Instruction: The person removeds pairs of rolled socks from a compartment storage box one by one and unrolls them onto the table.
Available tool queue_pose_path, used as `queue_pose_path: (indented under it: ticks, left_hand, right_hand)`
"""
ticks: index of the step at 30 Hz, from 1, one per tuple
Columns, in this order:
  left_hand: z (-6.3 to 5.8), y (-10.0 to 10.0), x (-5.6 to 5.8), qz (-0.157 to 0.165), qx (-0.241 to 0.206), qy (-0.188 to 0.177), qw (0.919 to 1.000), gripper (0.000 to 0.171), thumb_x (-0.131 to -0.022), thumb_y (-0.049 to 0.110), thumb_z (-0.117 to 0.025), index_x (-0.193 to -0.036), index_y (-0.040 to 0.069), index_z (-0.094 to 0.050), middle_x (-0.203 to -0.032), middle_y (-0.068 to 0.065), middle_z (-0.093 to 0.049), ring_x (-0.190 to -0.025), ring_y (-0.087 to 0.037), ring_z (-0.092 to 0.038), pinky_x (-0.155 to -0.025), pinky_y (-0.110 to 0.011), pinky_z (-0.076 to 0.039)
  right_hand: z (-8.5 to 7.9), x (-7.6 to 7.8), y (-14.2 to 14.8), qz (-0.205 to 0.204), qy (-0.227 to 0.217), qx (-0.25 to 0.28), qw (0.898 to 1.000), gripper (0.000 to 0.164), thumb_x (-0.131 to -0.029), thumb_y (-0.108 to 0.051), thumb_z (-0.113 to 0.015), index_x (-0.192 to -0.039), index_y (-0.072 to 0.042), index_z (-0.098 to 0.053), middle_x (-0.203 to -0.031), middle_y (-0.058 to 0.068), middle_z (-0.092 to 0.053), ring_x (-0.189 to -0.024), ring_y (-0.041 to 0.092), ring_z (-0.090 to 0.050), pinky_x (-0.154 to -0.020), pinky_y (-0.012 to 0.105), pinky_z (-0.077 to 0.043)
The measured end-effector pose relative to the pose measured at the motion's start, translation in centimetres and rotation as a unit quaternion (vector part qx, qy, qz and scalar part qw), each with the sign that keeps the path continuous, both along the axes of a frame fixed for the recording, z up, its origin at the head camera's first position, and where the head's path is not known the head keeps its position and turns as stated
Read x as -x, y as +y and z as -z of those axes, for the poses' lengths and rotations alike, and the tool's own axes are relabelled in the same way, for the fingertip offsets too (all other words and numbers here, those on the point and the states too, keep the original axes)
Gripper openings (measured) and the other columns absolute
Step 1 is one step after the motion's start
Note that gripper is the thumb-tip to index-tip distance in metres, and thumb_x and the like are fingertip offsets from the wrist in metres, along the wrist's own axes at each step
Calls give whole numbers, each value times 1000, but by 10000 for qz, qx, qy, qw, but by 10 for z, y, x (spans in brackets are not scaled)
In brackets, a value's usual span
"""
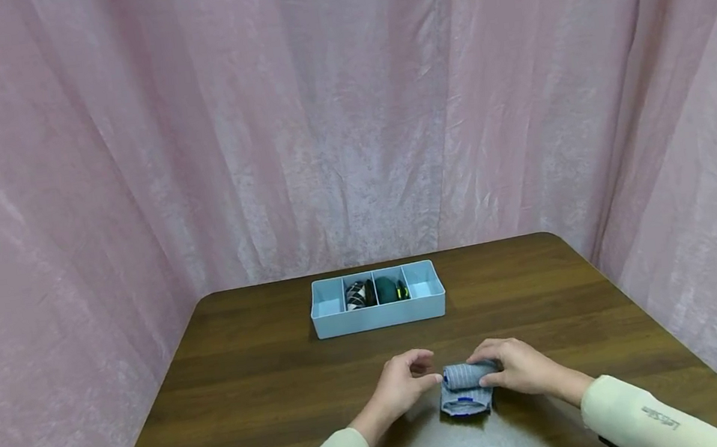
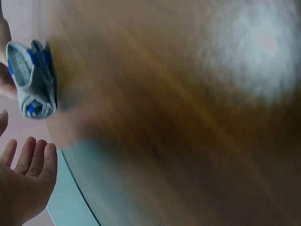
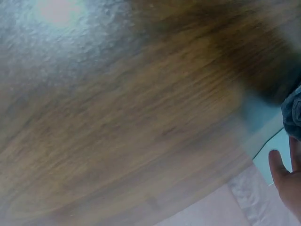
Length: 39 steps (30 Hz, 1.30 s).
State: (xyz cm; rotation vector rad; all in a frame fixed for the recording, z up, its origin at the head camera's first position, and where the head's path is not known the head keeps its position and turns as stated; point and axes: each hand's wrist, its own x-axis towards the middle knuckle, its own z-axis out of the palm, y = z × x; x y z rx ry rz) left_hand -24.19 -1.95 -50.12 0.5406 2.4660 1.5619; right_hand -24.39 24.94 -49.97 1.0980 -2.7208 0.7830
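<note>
A grey ribbed pair of socks with blue accents (image 1: 464,376) lies on the table, its far end rolled over a flat folded part. My right hand (image 1: 520,368) holds the roll from the right, fingers at the far side and thumb at the near side. Just left of the roll is my left hand (image 1: 399,386), fingers relaxed and thumb tip close to its end. In the left wrist view, the left hand (image 2: 28,183) shows a gap from the socks (image 2: 35,84). The right wrist view catches only part of the right hand (image 3: 289,181) below the dark socks (image 3: 292,113).
Beyond the hands stands a light blue divided box (image 1: 379,317). Its two middle compartments hold a checked dark roll (image 1: 356,295) and a dark green roll (image 1: 386,290). The brown wooden table (image 1: 251,389) ends at pink curtains (image 1: 348,142).
</note>
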Motion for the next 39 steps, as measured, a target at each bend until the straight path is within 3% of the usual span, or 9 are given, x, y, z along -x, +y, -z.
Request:
queue_pose_path:
  ticks: [7,12,21,29,32,35,39]
  left_hand:
    - [6,7,-6,73,45,137,9999,28,-84,13,-80,-110,7,-71,-105,-8,-69,-99,-27,-65,-85,-37,-54]
    - [8,10,-11,113,79,339,9993,25,-83,11,-81,-105,6,-72,-100,-6,-69,-93,-21,-65,-80,-31,-53]
    - [16,15,-18,290,418,772,9957,23,-81,8,-82,-102,4,-74,-92,-2,-68,-85,-10,-61,-77,-25,-51]
    - [24,19,-21,345,896,986,9905,23,-80,11,-82,-101,6,-75,-93,2,-65,-85,-6,-58,-76,-24,-50]
    - [28,21,-23,477,1295,1378,9808,26,-81,15,-82,-104,6,-76,-94,2,-65,-87,-6,-57,-79,-24,-49]
    - [28,23,-24,581,1728,1924,9642,28,-81,19,-82,-105,7,-76,-95,2,-64,-89,-7,-57,-80,-24,-48]
    - [27,24,-25,668,2158,2374,9448,27,-83,20,-81,-106,7,-76,-103,1,-65,-99,-11,-59,-88,-25,-48]
  right_hand:
    - [-5,3,-3,287,-595,-112,9978,25,-90,-23,-75,-113,-13,-73,-108,-1,-71,-100,16,-65,-84,39,-54]
    - [-9,5,-4,420,-1075,-16,9933,26,-92,-23,-72,-114,-9,-72,-109,2,-71,-101,21,-65,-84,41,-53]
    - [-7,11,-5,697,-1499,118,9862,24,-95,-19,-67,-116,-7,-71,-110,5,-70,-103,23,-62,-86,41,-51]
    - [-7,11,-11,1124,-1695,231,9788,34,-95,-17,-65,-125,1,-63,-121,15,-66,-111,34,-60,-93,54,-48]
    - [-8,11,-13,1322,-1808,266,9742,34,-94,-15,-66,-124,1,-63,-119,15,-66,-110,34,-61,-92,53,-48]
    - [-9,12,-15,1518,-1805,284,9714,29,-94,-15,-67,-118,0,-65,-113,12,-68,-105,32,-62,-89,52,-50]
    - [-4,16,-18,1818,-1381,328,9730,20,-93,-16,-67,-109,-4,-68,-107,9,-68,-101,31,-63,-86,51,-50]
